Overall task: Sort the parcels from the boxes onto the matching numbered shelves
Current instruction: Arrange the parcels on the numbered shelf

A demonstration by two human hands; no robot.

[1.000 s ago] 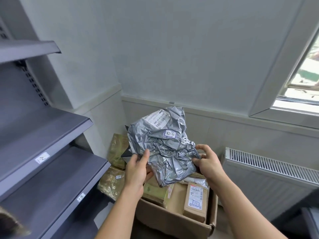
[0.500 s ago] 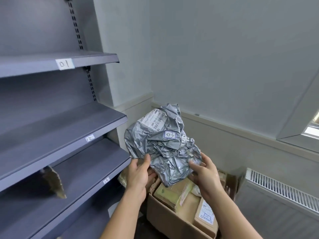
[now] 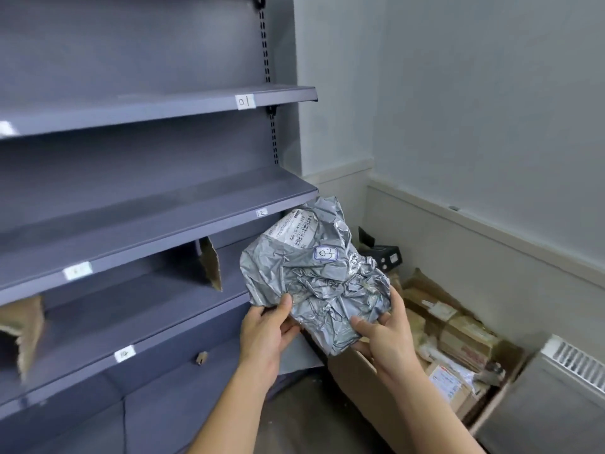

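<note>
shelving unit: filling nine to twelve o'clock of the view; presenting its numbered front edges to the person for quick matching.

cardboard box: sitting on the floor at four o'clock, just beside the unit's right end; lying open-topped, keeping the remaining parcels within reach.

grey parcel: hanging in the air at the view's centre, in front of the right end of the third shelf and above the box's near corner; being held upright, printed side towards the face, probably for reading its number against the shelves.

cardboard dividers: standing on the third shelf at nine o'clock of the parcel; apparently splitting that shelf into bays.

left hand: gripping the parcel's lower corner at seven o'clock; thumb pressing on the front, fingers going behind, clamped on the wrap.

right hand: gripping at five o'clock; thumb lying on the front, fingers curling round the right edge, clamped likewise; sharing the hold, suiting a limp, crumpled wrap.

03 sticker: showing at twelve o'clock of the parcel's middle; pointing to the third shelf as the likely destination.

01 label: marking the top shelf at eleven o'clock.

second label: reading as a 2, one shelf down.

third-shelf label: blurring beyond reading; being taken as 03 by count only.
</note>
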